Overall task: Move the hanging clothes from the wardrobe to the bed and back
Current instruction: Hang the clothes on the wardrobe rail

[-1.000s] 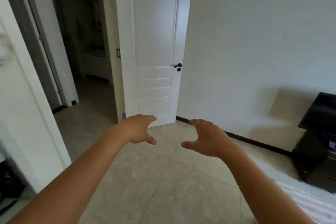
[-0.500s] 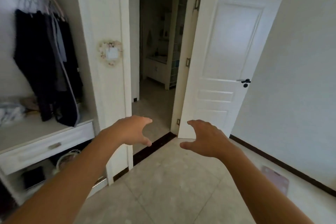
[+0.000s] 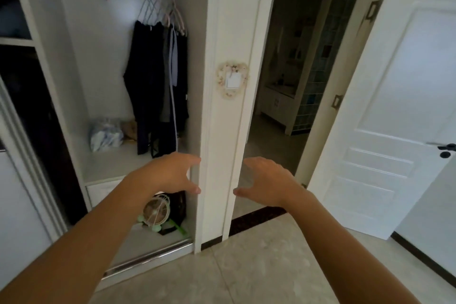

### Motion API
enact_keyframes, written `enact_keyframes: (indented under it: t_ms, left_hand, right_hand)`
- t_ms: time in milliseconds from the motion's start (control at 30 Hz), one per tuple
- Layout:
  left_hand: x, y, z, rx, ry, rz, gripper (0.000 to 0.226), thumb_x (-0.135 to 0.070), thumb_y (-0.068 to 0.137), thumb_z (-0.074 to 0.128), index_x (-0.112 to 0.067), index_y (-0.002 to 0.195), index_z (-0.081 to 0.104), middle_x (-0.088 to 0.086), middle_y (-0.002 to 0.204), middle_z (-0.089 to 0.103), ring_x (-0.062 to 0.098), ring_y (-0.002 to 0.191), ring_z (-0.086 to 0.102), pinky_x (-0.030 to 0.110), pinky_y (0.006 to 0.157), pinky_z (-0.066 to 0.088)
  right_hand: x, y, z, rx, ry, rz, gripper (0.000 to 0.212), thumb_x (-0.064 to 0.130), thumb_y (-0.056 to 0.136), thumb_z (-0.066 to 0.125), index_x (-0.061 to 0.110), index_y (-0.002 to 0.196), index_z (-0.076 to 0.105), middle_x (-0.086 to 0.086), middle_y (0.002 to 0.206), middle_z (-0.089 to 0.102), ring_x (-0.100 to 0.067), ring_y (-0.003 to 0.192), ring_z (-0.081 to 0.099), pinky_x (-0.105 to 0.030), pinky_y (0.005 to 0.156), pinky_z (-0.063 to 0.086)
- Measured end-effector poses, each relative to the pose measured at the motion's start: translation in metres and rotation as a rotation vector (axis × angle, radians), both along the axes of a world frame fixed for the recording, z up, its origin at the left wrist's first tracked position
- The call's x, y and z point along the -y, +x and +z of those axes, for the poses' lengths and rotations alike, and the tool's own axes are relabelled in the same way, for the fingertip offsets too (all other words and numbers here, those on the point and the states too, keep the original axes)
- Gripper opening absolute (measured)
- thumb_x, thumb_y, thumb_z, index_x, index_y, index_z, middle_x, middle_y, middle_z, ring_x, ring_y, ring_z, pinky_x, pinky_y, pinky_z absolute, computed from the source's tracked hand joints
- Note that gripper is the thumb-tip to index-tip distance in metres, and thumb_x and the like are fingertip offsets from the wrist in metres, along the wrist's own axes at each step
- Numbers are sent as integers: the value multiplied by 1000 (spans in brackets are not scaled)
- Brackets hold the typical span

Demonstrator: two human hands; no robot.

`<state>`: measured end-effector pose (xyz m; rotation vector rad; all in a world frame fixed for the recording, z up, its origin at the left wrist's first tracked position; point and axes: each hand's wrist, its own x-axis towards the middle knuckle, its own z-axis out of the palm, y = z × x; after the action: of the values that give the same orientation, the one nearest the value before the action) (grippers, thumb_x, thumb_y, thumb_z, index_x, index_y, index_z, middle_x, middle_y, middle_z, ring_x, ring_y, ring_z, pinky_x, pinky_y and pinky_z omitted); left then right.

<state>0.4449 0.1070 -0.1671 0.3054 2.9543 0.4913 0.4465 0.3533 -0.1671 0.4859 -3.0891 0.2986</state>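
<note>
Open wardrobe (image 3: 202, 106), dark hanging clothes (image 3: 158, 86) (no legible labels), 2 empty hands (image 3: 172, 175)

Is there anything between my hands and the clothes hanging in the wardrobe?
Nothing visible. The wardrobe is open, and the dark clothes hang on the rail's right end above the left hand. The right hand is in front of the doorway, past the wardrobe's side panel.

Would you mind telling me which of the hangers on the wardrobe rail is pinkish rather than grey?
It is the rightmost hanger, nearest the wardrobe's side wall; the hangers to its left look pale grey.
</note>
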Motion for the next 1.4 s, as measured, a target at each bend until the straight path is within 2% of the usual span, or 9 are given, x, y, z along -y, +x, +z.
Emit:
enact_keyframes:
  t_ms: [100,267,367,633,800,1000,1100,1300,1400]
  left_hand:
    - [27,-27,4,9,40,76,96,-50,75,80,-33,153,28,-5,157,33,19,134,44,26,97,38]
    - [69,-70,13,-41,-1,159,97,-51,77,77,-30,155,24,-4,159,30,18,142,34,33,113,33]
    - [92,-93,18,-66,-7,210,97,-51,77,77,-29,155,24,-4,157,34,17,140,37,32,112,34]
    - [163,-146,29,-116,-54,299,94,-57,78,73,-26,154,28,-2,156,36,18,139,39,33,109,37]
    - [213,-188,39,-137,-48,292,87,-53,79,75,-24,150,34,-1,146,48,19,128,49,32,101,42]
    - [273,-245,65,-145,32,231,89,-50,79,77,-24,152,33,-1,150,44,17,132,45,37,110,40]
    - [299,-274,78,-166,24,189,89,-50,79,77,-23,152,33,-1,153,40,19,137,41,40,112,37]
    - [332,-322,100,-215,8,150,94,-51,79,77,-24,154,28,-1,157,34,19,140,38,40,114,35]
    - [340,-344,109,-234,-19,142,95,-51,78,77,-24,154,27,0,157,34,19,140,38,40,114,35]
  right_hand:
    - [29,-40,9,0,8,67,88,67,83,61,27,153,27,3,157,34,-23,142,36,-45,111,34]
    - [73,-100,30,-40,12,178,83,63,85,62,23,151,31,0,154,39,-24,138,40,-41,108,38]
    - [101,-131,40,-58,5,246,71,58,85,64,20,142,43,-3,144,49,-26,128,49,-38,99,43]
    - [180,-209,48,-91,-3,342,76,59,83,65,20,144,40,-2,140,51,-25,125,50,-38,97,44]
    - [233,-253,52,-97,-20,359,72,60,80,66,23,138,45,1,129,57,-23,115,56,-41,93,51]
    - [294,-304,68,-135,-29,318,87,62,79,67,22,149,33,-2,147,47,-25,131,48,-43,103,46]
    - [319,-327,78,-169,-44,290,88,62,80,67,23,150,32,-2,146,47,-25,130,48,-42,102,46]
    - [351,-366,99,-173,-145,256,75,58,81,69,24,143,43,1,136,55,-21,120,56,-38,97,50]
    - [358,-384,111,-189,-177,255,64,54,81,71,25,134,51,2,126,60,-18,113,59,-29,85,49]
